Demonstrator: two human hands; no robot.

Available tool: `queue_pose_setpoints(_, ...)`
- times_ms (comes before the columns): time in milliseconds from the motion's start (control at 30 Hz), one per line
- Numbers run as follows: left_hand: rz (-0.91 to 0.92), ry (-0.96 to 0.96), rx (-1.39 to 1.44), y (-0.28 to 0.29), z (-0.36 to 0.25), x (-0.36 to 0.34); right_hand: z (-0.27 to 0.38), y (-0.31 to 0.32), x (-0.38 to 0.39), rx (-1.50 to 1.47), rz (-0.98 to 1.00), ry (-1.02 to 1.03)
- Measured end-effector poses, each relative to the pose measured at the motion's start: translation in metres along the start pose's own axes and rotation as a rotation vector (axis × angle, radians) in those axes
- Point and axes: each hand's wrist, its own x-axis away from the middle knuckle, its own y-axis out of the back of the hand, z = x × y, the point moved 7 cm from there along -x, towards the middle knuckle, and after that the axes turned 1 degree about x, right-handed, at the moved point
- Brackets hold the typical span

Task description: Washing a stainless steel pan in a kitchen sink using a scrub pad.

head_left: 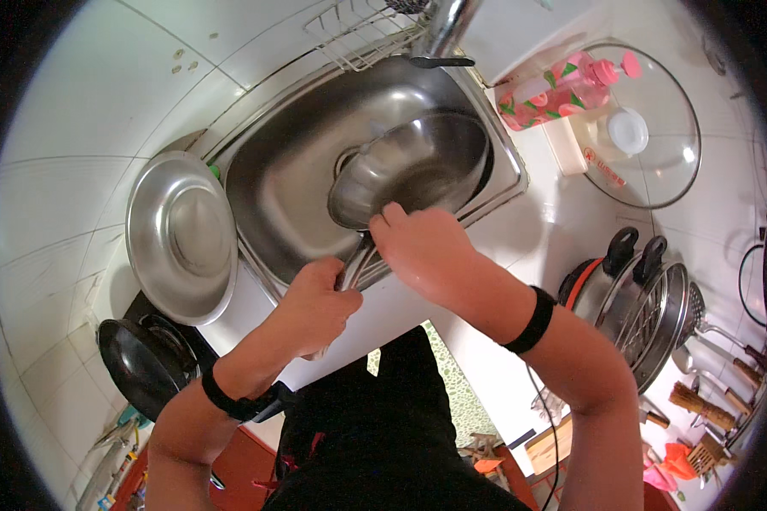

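A metal frying pan [422, 162] is tilted over the right part of the stainless steel sink [273, 183], its inner side facing up. My left hand [311, 311] is closed around the pan's handle, near the sink's front edge. At the near rim, by the handle's joint, my right hand [426, 251] has its fingers bent over the pan's edge. The palm side of that hand is hidden, so anything small under its fingers does not show.
A wide metal basin [149, 230] leans left of the sink, with a black pan [132, 362] below it. A faucet [452, 30] and wire rack [349, 38] stand behind. Right are a pink pump bottle [562, 89], glass lid [669, 170], stacked pots [609, 298] and hanging utensils [712, 383].
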Motion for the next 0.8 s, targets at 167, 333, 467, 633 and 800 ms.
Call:
queue_pose_setpoints(167, 0.087, 0.2, 0.159, -0.009, -0.015, 0.006, -0.006, -0.015, 0.008, -0.061, 0.023, -0.136)
queue_pose_setpoints(333, 0.189, 0.182, 0.645, -0.013, -0.006, 0.005, -0.017, -0.005, -0.009, -0.158, -0.009, -0.152)
queue_pose_setpoints(467, 0.276, 0.172, 1.031, -0.021, -0.007, 0.011, -0.023, -0.005, -0.035, -0.239, 0.159, -0.178)
queue_pose_setpoints(633, 0.222, 0.173, 0.916, -0.024, -0.006, 0.009, -0.01, -0.023, -0.075, -0.242, 0.284, -0.249)
queue_pose_setpoints(800, 0.167, 0.184, 0.827, -0.01, -0.001, 0.01, -0.008, -0.032, -0.076, -0.276, 0.224, -0.281)
